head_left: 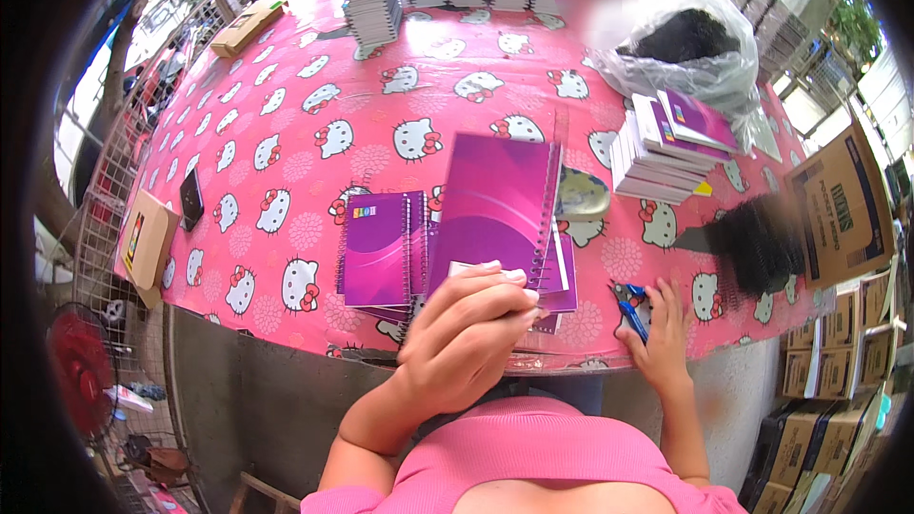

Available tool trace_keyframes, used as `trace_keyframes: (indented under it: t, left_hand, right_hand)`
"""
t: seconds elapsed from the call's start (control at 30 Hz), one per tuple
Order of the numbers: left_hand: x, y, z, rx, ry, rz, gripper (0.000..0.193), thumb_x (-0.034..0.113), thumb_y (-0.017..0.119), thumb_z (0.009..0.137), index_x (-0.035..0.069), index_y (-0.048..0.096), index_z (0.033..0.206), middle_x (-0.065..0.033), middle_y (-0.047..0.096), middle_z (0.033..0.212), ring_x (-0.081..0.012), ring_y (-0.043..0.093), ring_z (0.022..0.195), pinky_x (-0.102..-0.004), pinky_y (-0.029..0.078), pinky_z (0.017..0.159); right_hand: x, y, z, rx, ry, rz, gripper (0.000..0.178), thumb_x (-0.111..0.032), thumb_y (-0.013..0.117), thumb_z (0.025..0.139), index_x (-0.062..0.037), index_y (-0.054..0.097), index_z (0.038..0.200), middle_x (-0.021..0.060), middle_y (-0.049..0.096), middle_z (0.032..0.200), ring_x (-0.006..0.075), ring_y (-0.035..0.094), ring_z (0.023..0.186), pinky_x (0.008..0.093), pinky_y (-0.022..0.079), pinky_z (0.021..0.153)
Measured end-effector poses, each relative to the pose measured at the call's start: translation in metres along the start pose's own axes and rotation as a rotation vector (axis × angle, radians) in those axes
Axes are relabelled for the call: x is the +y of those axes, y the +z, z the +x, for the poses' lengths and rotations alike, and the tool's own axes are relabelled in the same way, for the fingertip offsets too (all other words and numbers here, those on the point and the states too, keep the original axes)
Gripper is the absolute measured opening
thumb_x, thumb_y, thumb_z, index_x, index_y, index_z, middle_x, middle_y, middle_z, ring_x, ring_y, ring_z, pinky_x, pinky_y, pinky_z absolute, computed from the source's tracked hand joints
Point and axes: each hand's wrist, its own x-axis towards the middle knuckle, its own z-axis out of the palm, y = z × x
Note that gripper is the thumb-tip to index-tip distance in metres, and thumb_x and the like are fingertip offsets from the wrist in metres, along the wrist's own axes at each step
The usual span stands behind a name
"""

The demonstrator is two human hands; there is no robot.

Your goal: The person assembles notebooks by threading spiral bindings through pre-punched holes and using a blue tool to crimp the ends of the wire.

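A purple spiral notebook [495, 205] is tilted up in front of me, its wire coil running down the right edge. My left hand [471, 328] is closed on its lower end, with fingers bent across the corner beside the coil. Blue-handled pliers [628, 308] lie on the table to the right. My right hand [664, 331] is at the pliers, fingers spread and thumb apart, with the handles between them. More purple notebooks [376, 252] lie in a low pile to the left, and others [564, 300] show partly beneath the held one.
A pink cartoon-print cloth [314, 133] covers the table. Notebooks [666, 152] are stacked at right, near black wire coils [757, 247] and a cardboard box [843, 200]. A tall stack [367, 0] and a plastic bag [666, 57] stand farther back. At left lies a phone [191, 200].
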Motion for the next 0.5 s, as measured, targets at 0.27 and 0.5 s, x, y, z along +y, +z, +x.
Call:
trace_keyframes:
  t: [0.27,0.5]
  left_hand:
    - [-0.015,0.031,-0.039,-0.002,-0.217,-0.026,0.026,-0.013,0.07,0.077,-0.003,0.068,0.101,-0.0197,0.066,0.111,-0.0246,0.069,0.093,-0.0321,0.057,0.081]
    - [-0.015,0.034,-0.042,0.009,-0.185,0.004,0.024,-0.016,0.068,0.074,-0.006,0.07,0.096,-0.0177,0.068,0.102,-0.0268,0.069,0.09,-0.0331,0.057,0.079]
  right_hand:
    - [-0.057,-0.071,0.034,-0.136,-0.078,0.801,0.051,-0.024,0.073,0.081,-0.0034,0.053,0.122,0.0155,0.055,0.116,0.0335,0.052,0.107,0.047,0.039,0.096]
    - [-0.077,-0.069,0.043,-0.23,-0.15,0.825,0.042,-0.023,0.073,0.083,-0.0005,0.058,0.115,0.016,0.058,0.109,0.0282,0.058,0.099,0.0384,0.047,0.085]
